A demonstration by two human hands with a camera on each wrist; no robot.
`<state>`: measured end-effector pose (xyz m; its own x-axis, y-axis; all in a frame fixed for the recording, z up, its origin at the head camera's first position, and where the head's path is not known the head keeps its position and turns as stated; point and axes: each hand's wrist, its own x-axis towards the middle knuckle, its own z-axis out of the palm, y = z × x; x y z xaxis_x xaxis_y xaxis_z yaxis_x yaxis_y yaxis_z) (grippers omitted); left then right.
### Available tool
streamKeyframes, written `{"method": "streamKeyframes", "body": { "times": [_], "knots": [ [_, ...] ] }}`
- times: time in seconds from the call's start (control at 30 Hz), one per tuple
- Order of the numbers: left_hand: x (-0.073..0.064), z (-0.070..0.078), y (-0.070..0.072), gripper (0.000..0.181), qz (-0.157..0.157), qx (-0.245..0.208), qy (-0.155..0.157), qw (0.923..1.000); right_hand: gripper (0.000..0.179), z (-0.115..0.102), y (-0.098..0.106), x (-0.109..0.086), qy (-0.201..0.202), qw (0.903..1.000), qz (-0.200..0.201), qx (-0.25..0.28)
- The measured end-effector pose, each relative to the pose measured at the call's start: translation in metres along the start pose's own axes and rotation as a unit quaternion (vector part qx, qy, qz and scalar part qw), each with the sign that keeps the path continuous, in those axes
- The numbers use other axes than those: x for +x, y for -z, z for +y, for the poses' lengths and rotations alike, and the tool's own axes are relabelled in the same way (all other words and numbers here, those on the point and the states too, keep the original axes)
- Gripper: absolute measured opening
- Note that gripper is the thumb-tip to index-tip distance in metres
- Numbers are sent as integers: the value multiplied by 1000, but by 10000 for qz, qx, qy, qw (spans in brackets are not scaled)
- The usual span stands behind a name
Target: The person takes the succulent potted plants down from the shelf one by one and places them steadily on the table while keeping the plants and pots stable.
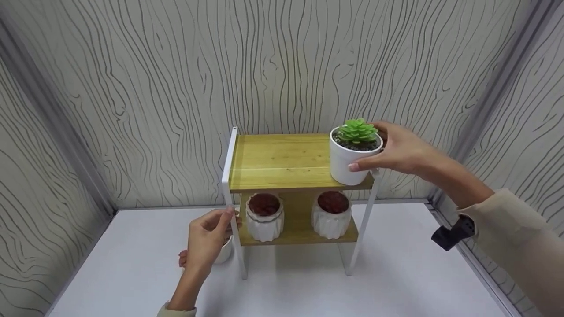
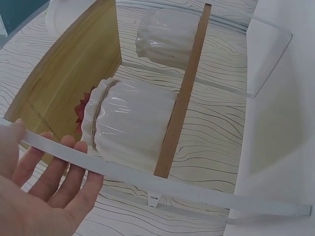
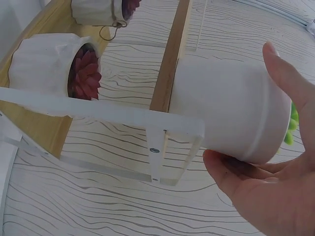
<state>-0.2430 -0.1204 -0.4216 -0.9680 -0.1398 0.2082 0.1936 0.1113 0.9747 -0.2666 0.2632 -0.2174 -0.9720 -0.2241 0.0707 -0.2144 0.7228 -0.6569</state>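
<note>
My right hand grips a white pot from its right side, thumb in front and fingers behind. A green succulent grows from dark filling in it. The pot stands upright on the right end of the upper wooden board of a small two-tier rack; its base meets the board in the right wrist view. My left hand holds the rack's left front white leg, thumb on one side and fingers curled behind. On the lower board stand two white fluted pots with dark red succulents.
The rack stands on a white table, close to a wood-grain patterned back wall. Behind my left hand, another white pot is partly hidden, and something reddish shows beside the wrist. Patterned side panels flank the table.
</note>
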Motion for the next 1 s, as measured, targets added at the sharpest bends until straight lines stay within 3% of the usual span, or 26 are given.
{"method": "streamKeyframes", "body": {
  "times": [0.33, 1.0],
  "knots": [
    [-1, -1, 0, 28, -190, -179, 32, 9997, 107, 5, -12, 7, 119, 9998, 0, 169],
    [1, 1, 1, 29, -150, -37, 87, 9998, 93, 5, -15, 10, 560, 9975, 125, 419]
  ]
}}
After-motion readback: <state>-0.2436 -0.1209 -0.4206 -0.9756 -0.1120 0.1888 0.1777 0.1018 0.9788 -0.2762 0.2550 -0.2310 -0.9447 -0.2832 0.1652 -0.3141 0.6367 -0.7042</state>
